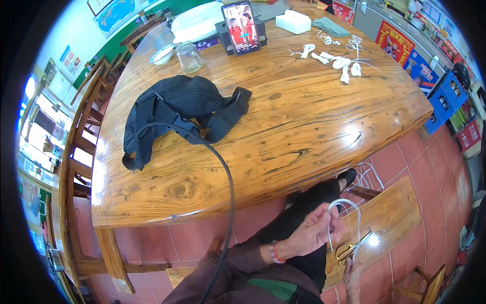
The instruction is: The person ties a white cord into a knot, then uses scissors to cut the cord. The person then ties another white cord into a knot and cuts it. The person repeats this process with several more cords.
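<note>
My left hand (313, 231), with a beaded bracelet on its wrist, pinches a looped white cord (355, 205) above my lap. Lower down, at the wooden bench (398, 205), my right hand (352, 268) is at the cord's other stretch, beside gold-handled scissors (344, 251). The scissors' blades point up and right over the bench; whether the fingers hold their handles cannot be told. More white cord (374, 173) hangs or lies by the bench's far end. Several small white cord bundles (341, 62) rest on the wooden table (281, 125).
On the table are a black waist bag (182, 97) with a dark cable (228, 171), a glass jar (190, 57), a bowl (162, 54), a propped phone (243, 28), a tissue pack (293, 21) and a green cloth (330, 26). Blue crates (446, 98) stand right.
</note>
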Demonstrator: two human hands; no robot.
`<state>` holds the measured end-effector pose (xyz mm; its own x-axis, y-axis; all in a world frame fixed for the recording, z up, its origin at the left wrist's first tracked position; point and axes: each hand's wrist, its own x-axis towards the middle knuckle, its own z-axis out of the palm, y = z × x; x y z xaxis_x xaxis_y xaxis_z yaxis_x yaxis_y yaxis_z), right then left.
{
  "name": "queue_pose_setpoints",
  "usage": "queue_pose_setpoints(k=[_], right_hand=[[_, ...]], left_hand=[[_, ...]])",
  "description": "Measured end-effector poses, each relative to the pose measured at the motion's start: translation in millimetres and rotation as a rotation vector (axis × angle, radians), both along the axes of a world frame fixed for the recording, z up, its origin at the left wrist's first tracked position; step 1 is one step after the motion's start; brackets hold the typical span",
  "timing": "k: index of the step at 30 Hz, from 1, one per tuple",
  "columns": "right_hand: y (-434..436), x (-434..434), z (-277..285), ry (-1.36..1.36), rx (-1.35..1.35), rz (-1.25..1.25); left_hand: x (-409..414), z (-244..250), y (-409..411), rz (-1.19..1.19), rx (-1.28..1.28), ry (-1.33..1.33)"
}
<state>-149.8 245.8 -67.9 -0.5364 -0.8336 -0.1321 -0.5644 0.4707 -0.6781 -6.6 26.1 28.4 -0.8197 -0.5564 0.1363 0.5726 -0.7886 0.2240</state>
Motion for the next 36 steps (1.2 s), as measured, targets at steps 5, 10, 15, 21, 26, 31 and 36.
queue_pose_setpoints(k=[5,10,15,21,26,31,36], right_hand=[[-18.3,35.5,21.7,0.253,0.2,0.259],[-56.5,47.8,84.4,0.322,0.307,0.564],[-91.7,34.6,146.8,0.341,0.216,0.529],[-92.6,-19.0,153.1,0.229,0.035,0.415],[-104.3,-34.3,143.8,-0.145,-0.152,0.303],[-97.0,-35.9,114.0,-0.598,-0.202,0.18],[-64.6,-46.3,73.1,-0.637,-0.216,-0.003]], left_hand=[[-4.9,-1.3,-3.4,0.27,-0.342,-0.146],[-15.6,-0.1,1.4,0.512,-1.33,-0.518],[-8.8,-27.0,12.1,0.271,-1.445,-0.561],[-7.6,-20.2,14.0,-0.214,-1.022,-0.625],[-5.3,-25.9,12.9,-0.374,-0.615,-0.476],[2.5,-25.2,4.8,-0.576,-0.188,-0.228],[2.0,-27.9,-6.1,-0.432,0.1,-0.173]])
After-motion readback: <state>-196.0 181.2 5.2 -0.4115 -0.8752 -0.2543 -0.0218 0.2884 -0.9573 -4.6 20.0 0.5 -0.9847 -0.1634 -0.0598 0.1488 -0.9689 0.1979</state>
